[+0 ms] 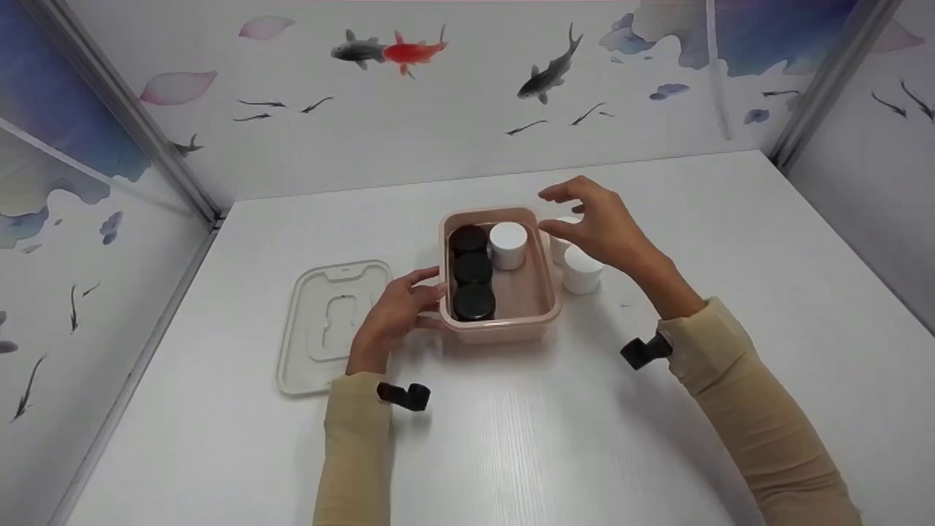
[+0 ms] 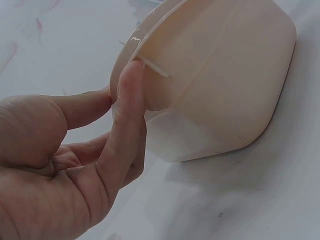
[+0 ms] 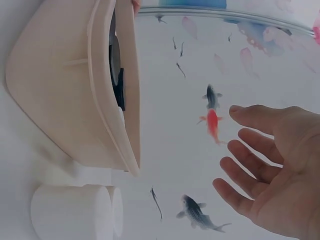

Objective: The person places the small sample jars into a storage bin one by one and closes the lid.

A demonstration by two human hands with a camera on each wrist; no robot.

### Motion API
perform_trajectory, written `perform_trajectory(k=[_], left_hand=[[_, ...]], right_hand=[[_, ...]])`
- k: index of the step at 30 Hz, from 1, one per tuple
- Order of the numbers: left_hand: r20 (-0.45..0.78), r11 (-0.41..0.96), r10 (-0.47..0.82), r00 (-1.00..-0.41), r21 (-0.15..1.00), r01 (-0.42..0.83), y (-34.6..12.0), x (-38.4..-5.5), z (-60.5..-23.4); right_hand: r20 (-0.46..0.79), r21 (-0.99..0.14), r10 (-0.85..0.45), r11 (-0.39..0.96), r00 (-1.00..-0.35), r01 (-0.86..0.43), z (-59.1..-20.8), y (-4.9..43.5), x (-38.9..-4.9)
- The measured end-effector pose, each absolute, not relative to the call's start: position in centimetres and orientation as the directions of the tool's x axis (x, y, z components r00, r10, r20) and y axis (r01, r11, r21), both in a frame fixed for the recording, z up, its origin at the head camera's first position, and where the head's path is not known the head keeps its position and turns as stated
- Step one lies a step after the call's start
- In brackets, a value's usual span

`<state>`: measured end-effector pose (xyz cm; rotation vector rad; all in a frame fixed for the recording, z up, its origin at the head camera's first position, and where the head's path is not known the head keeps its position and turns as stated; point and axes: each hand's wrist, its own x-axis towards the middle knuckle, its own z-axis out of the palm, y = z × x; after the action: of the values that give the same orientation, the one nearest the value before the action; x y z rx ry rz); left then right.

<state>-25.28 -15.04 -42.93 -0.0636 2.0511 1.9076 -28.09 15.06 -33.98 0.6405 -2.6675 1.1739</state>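
Observation:
A pink plastic box [image 1: 504, 332] stands on the table, holding several black-lidded jars [image 1: 473, 269] in a row along its left side and one white jar [image 1: 508, 245] at the back right. My left hand [image 1: 398, 307] pinches the box's left rim between thumb and fingers; the left wrist view shows the fingertips [image 2: 131, 75] against the rim's underside. Above the box's right edge hovers my right hand [image 1: 603, 223], fingers spread, with nothing in it. Below it, two white jars [image 1: 583, 270] stand on the table beside the box, the rear one partly hidden by the hand.
A pale rectangular lid [image 1: 299, 351] with a moulded centre lies flat on the table, left of the box and partly behind my left forearm. Printed panels with fish wall in the white table [image 1: 511, 438] at the back and sides.

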Motion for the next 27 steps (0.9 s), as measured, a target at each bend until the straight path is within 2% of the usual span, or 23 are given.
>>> perform_trajectory(k=[10, 27], left_hand=[[-0.293, 0.121, 0.177, -0.939, 0.954, -0.275, -15.0, -25.4, -43.0], [-0.299, 0.144, 0.165, -0.94, 0.95, -0.277, -15.0, -25.6, -43.2]], right_hand=[[0.42, -0.696, -0.278, 0.512, -0.864, -0.504, -36.2, 17.0, -26.5], [0.315, -0.766, -0.285, 0.487, -0.906, -0.419, -40.3, 20.7, -28.6]])
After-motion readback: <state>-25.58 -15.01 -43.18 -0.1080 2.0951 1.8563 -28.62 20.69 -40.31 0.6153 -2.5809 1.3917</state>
